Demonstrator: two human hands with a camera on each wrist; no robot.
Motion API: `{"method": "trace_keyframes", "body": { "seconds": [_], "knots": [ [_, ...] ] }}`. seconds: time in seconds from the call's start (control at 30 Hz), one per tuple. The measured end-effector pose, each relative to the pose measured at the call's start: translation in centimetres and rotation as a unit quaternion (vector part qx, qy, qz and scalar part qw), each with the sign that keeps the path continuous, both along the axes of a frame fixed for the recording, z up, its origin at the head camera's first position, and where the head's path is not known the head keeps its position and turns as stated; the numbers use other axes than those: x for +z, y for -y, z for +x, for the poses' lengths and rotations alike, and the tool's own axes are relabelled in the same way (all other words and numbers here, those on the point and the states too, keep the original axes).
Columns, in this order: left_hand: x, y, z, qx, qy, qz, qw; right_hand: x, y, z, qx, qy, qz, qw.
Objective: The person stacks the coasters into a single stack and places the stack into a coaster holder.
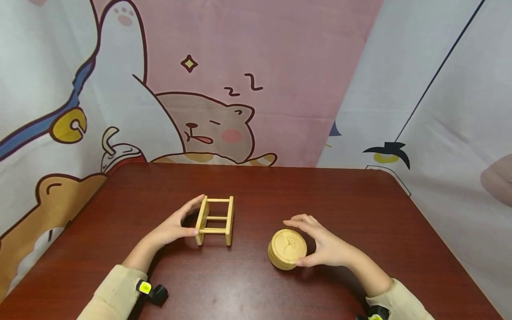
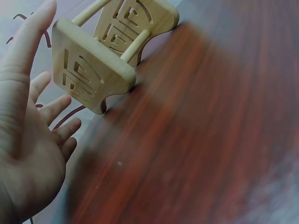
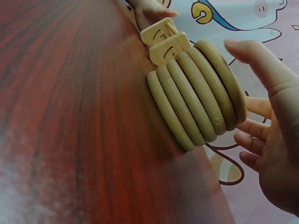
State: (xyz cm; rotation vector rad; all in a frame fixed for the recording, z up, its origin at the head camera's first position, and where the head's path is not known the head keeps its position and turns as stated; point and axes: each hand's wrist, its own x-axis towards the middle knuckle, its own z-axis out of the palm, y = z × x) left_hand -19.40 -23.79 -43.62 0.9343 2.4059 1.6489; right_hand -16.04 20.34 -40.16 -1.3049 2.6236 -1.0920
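Note:
On the left of the table stands a small light-wood coaster rack (image 1: 216, 218); its two side panels carry cut-out slots and round rods join them. My left hand (image 1: 176, 226) is beside its left panel, thumb and fingers spread, the thumb tip right at the panel's front edge. In the left wrist view the fingers (image 2: 51, 112) are relaxed. To the right sits a stack of several round wooden coasters (image 1: 287, 248), the top one engraved with a ginkgo leaf. Around its right side my right hand (image 1: 326, 242) arches loosely, thumb near the front rim and fingers near the back.
The dark red-brown wooden table (image 1: 248, 289) has rounded far corners. Behind it hangs a cartoon-printed cloth (image 1: 296, 89) in pink and white. At the far right edge part of another person's hand (image 1: 498, 180) shows. Both wrists wear black straps with small cameras (image 1: 160, 294).

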Motion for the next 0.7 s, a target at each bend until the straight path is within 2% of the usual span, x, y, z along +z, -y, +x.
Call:
{"method": "trace_keyframes", "body": {
  "seconds": [0.37,0.7],
  "knots": [
    [2.1,-0.7,0.5,0.039,-0.046,0.019,0.9980,-0.7,-0.9,0.7,-0.013,0.003,-0.029,0.9995],
    [4.1,-1.8,1.5,0.058,-0.069,0.020,0.9957,-1.4,-1.9,1.7,-0.037,0.031,-0.048,0.9977]
  ]
}}
